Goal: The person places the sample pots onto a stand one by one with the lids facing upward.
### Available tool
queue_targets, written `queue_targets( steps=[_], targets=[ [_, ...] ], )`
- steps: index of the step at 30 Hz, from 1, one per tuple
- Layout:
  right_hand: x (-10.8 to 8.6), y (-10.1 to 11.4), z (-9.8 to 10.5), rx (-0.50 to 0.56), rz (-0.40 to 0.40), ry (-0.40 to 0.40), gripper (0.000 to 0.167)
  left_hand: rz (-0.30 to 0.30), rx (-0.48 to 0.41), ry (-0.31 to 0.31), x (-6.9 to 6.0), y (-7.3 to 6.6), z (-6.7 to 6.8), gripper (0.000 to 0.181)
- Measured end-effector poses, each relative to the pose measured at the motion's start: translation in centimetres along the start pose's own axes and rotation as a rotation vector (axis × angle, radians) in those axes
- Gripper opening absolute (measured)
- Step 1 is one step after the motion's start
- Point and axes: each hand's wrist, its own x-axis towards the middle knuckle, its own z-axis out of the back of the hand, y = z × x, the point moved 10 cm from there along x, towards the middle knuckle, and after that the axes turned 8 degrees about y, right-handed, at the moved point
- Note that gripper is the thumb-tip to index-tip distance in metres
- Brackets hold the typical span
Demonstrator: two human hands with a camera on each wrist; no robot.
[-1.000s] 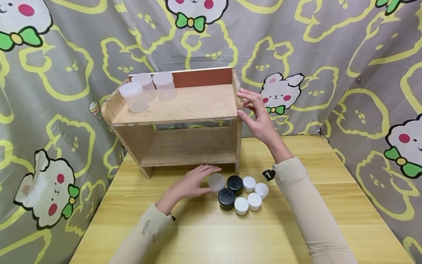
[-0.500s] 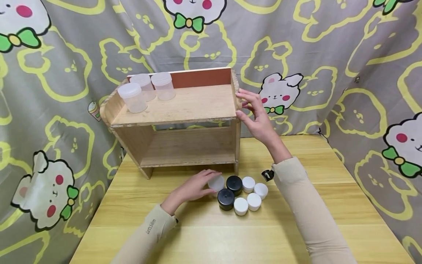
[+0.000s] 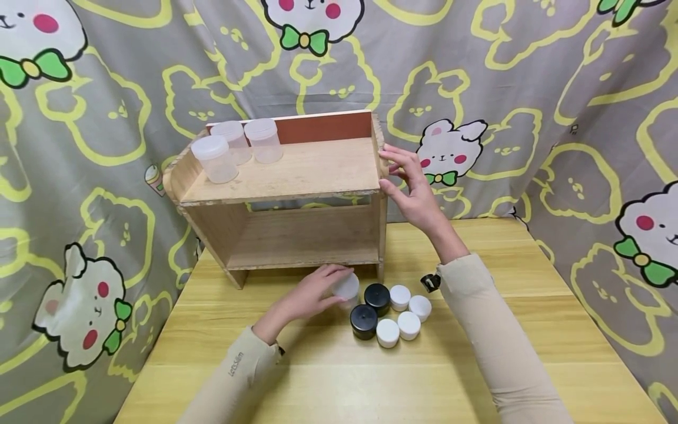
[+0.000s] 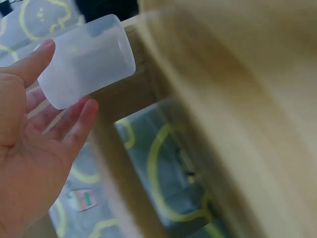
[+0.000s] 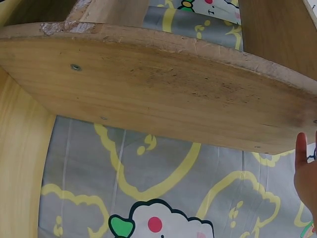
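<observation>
The left hand (image 3: 307,294) holds a translucent lidded jar (image 3: 346,288) between thumb and fingers, just in front of the wooden shelf (image 3: 307,262). In the left wrist view, the thumb and fingers of the left hand (image 4: 42,114) lie on either side of that jar (image 4: 94,59). Fingertips of the right hand (image 3: 418,191) touch the right side panel of the shelf near its top. The right wrist view shows part of the right hand (image 5: 308,178) at the edge, by the panel (image 5: 173,89). Three translucent jars (image 3: 214,159) stand upright on the top board's left.
Beside the held jar are two black-lidded jars (image 3: 364,321) and several small white jars (image 3: 388,333) on the wooden table (image 3: 339,388). A small black object (image 3: 430,282) is near the right sleeve. Patterned curtains (image 3: 450,88) hang behind and at both sides.
The left hand has closed on the translucent jar, which has moved slightly toward the shelf, away from the black-lidded jars. The right hand stays at the side panel.
</observation>
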Motion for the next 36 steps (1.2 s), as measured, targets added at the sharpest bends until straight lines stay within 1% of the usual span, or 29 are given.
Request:
queue_targets(
  steps=[1, 6, 10, 13, 17, 20, 25, 30, 36],
  targets=[
    [0.0, 0.0, 0.0, 0.001, -0.001, -0.001, 0.045, -0.001, 0.01, -0.01, -0.1, -0.2, 0.6, 0.066],
    [0.0, -0.3, 0.0, 0.011, -0.001, -0.008, 0.045, -0.045, 0.034, -0.088, -0.9, -1.9, 3.9, 0.067],
    [0.0, -0.2, 0.0, 0.009, 0.002, -0.006, 0.046, -0.063, 0.048, -0.127, -1.5, -3.1, 6.4, 0.068],
    [0.0, -0.1, 0.0, 0.011, 0.006, -0.003, 0.047, -0.077, 0.063, -0.167, -2.0, -3.9, 8.2, 0.068],
    [0.0, 0.0, 0.0, 0.012, 0.011, -0.002, 0.046, -0.115, 0.076, -0.244, -2.6, -5.2, 10.6, 0.068],
    [0.0, 0.0, -0.1, 0.013, 0.016, -0.001, 0.046, -0.157, 0.092, -0.308, -3.2, -6.0, 12.4, 0.067],
    [0.0, 0.0, -0.1, 0.023, 0.026, -0.002, 0.045, -0.213, 0.131, -0.399, -3.9, -7.1, 15.1, 0.069],
    [-0.1, 0.0, -0.1, 0.026, 0.027, -0.003, 0.045, -0.228, 0.149, -0.464, -4.5, -7.7, 17.5, 0.071],
    [0.0, 0.0, -0.1, 0.02, 0.026, -0.004, 0.045, -0.216, 0.169, -0.527, -5.3, -8.3, 20.5, 0.069]
  ],
)
